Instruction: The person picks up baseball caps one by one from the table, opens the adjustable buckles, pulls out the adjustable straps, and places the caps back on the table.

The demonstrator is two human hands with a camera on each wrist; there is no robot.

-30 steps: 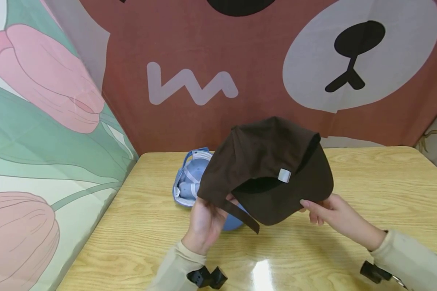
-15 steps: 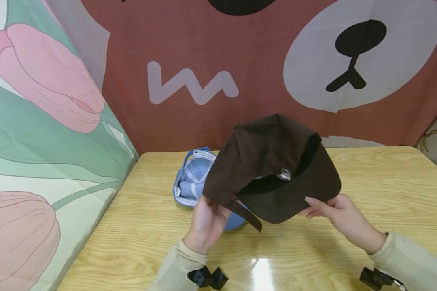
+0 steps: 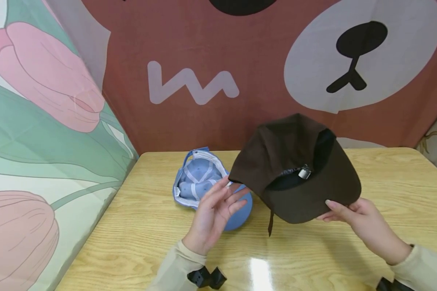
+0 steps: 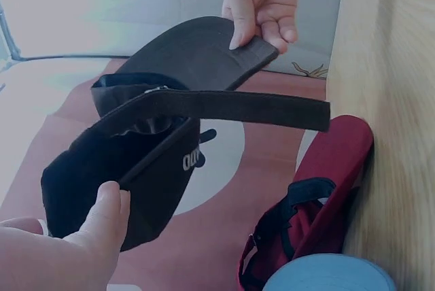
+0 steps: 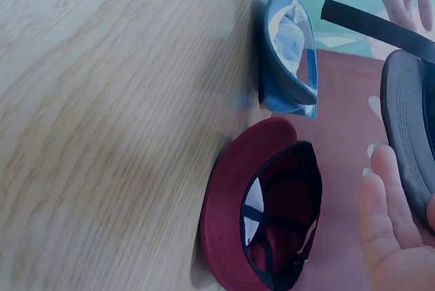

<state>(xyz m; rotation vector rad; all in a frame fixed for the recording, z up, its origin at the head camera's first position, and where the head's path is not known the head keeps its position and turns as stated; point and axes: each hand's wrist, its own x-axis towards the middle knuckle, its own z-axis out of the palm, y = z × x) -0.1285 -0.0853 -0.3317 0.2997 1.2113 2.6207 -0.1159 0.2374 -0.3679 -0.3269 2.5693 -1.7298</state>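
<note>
Above the wood-grain table [image 3: 131, 242], a dark brown baseball cap [image 3: 284, 147] hangs tilted in the air, right of centre, its hollow side and visor underside turned toward the near side. At its right, the right hand [image 3: 368, 226] pinches the visor's edge, thumb on the underside and fingers behind. At its left, the left hand [image 3: 211, 214] is loosely spread, fingers extended at the cap's left edge; whether they touch the cloth, I cannot tell. The cap's loose back strap [image 3: 271, 222] dangles on the near side, and a small pale label [image 3: 304, 172] shows inside. Left of the brown cap, partly behind the left hand, a light blue baseball cap [image 3: 200, 188] lies on the table with its lining up and its visor toward the near right. To the right of the blue cap, a maroon cap [image 5: 279, 199] with dark inner bands sits on the table, seen from the wrists. A bear-print cloth [image 3: 189, 129] covers the far side; a tulip-print cloth [image 3: 47, 72] covers the left.
</note>
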